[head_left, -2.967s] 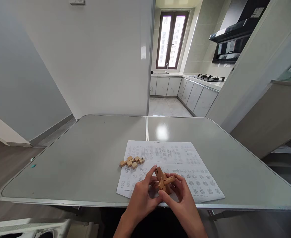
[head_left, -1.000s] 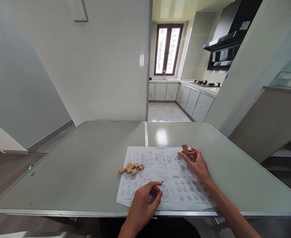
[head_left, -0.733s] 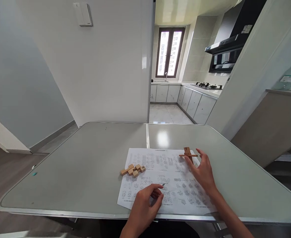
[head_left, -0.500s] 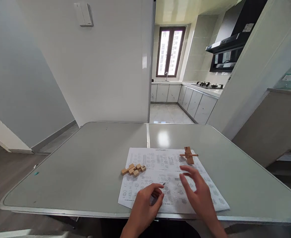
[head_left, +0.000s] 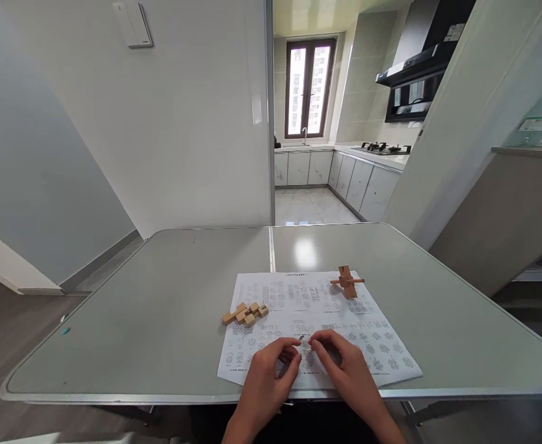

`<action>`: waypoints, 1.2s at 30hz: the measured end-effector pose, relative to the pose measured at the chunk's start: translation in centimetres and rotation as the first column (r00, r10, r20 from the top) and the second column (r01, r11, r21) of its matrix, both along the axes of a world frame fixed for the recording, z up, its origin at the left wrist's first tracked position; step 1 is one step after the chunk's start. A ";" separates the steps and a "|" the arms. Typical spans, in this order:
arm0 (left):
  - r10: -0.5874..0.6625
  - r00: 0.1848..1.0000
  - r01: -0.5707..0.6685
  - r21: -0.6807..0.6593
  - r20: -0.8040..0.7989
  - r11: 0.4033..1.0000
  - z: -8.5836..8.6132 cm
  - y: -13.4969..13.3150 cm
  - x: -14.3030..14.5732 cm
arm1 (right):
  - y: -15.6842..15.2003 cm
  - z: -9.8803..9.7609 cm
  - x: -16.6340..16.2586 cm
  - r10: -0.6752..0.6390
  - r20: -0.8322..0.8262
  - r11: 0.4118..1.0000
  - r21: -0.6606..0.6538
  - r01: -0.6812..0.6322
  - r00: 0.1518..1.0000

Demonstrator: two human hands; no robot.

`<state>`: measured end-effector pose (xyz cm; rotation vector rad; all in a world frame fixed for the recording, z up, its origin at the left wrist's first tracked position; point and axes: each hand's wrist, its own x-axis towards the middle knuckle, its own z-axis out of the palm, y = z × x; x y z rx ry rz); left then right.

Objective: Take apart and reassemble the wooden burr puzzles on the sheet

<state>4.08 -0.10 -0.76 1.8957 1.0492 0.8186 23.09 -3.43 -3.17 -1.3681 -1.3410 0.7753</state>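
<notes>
Over the paper sheet [head_left: 277, 317], our right hand [head_left: 342, 365] has come back beside our left hand [head_left: 268, 371], both with fingers loosely curled, thumbs apart, holding nothing we can see. The crossed wooden piece [head_left: 348, 282] lies at the sheet's far right corner; we judge it light and stiff, better taken by its wide bar [head_left: 351, 292] than by its thin rod [head_left: 358, 280], which might slide.

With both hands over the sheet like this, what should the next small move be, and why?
Probably reach the left hand to the pale wooden blocks: they sit just beyond it, at the printed sheet's left edge, neither hand visibly holds anything, and the reddish wooden cross lies apart, near the sheet's far right corner.
</notes>
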 end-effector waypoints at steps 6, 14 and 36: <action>0.004 1.000 -0.004 0.008 -0.009 1.000 0.0 0.0 0.0 | -0.1 -0.1 -0.1 -0.001 0.002 1.000 -0.007 0.001 1.000; -0.039 0.996 0.051 0.156 -0.084 0.986 0.2 0.4 -0.6 | -0.1 -0.2 0.1 0.004 0.020 1.000 -0.019 -0.004 1.000; 0.495 0.784 -0.358 0.378 -0.374 0.854 -2.1 7.0 -6.8 | -0.1 -0.4 0.1 0.017 0.086 0.997 -0.075 -0.010 0.996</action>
